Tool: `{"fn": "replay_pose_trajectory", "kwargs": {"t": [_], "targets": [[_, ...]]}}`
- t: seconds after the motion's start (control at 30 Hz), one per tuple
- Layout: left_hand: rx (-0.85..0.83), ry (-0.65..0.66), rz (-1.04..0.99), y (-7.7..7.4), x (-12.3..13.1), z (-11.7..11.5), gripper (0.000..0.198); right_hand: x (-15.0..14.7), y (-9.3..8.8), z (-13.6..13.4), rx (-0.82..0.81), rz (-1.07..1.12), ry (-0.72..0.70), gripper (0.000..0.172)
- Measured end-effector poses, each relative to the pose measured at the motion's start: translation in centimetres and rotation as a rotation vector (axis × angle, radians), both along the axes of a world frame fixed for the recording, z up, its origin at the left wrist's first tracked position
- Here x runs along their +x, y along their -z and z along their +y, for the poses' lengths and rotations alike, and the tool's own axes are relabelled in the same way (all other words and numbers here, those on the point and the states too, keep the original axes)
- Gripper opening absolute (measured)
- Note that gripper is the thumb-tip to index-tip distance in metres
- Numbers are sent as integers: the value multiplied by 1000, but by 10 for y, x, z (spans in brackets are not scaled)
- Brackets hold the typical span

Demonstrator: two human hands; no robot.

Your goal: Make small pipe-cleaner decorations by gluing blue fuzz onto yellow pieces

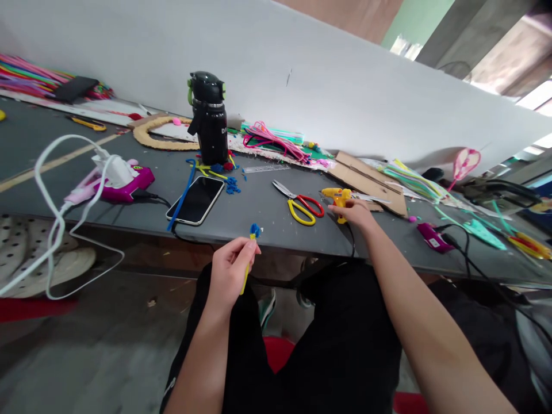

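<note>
Just below the centre of the frame, the left hand (232, 267) pinches a yellow stem (245, 279) topped by a blue tuft (255, 230). Right of centre, the right hand (356, 213) has its fingers closed around the glue gun (338, 195), over the bench (259, 201). The scissors (300, 212) lie just left of the gun, and 1 phone (200, 200) lies left of centre.

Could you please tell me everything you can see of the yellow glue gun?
The glue gun is yellow and looks like plastic, with a narrow nozzle pointing left in the picture and a grip angled toward the near edge of the table. The right hand grasps it, hiding part of the grip. A dark cord appears to run from the grip toward that edge. It is just right of the scissors. Whether it is lifted or switched on, I cannot tell.
</note>
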State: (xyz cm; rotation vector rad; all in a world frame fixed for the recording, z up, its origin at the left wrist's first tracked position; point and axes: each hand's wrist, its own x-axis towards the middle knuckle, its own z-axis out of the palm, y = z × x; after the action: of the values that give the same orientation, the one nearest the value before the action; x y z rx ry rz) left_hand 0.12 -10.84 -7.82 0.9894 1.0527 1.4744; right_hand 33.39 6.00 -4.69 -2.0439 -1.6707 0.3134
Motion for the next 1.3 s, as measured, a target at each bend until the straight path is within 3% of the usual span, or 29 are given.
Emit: {"fn": "replay_pose_trajectory", "kwargs": {"t": [0.1,0.2,0.23,0.33,0.37,0.43,0.53,0.63,0.9,1.03,1.13,1.3], "targets": [[-1,-7,-3,-1,-2,0,28,6,-16,-33,-96,-193,55,52],[8,-12,-2,-2,-4,0,29,-12,-33,-68,-185,-305,-23,47],[9,-12,-2,-2,-5,0,29,-26,-38,-75,-162,-290,-126,42],[12,-21,-2,0,-6,1,29,-88,-44,-71,-95,-32,-669,29],[14,-30,-2,0,-6,2,28,-113,-43,-60,-70,12,-787,26],[23,-52,-10,2,-8,2,28,-161,-36,-31,-10,37,-862,20],[19,-73,-20,5,-12,1,28,-219,-17,17,6,65,-760,17],[-1,-87,-16,8,-18,0,28,-252,1,52,9,64,-687,21],[-42,-115,2,13,-27,3,30,-260,10,105,-12,7,-475,26],[-43,-102,-34,15,-27,4,30,-266,16,114,-37,-13,-484,28],[-41,-97,-33,17,-28,4,29,-274,17,111,-23,-25,-518,17],[-58,-126,-34,17,-28,4,29,-265,1,90,10,-16,-593,17]]}}
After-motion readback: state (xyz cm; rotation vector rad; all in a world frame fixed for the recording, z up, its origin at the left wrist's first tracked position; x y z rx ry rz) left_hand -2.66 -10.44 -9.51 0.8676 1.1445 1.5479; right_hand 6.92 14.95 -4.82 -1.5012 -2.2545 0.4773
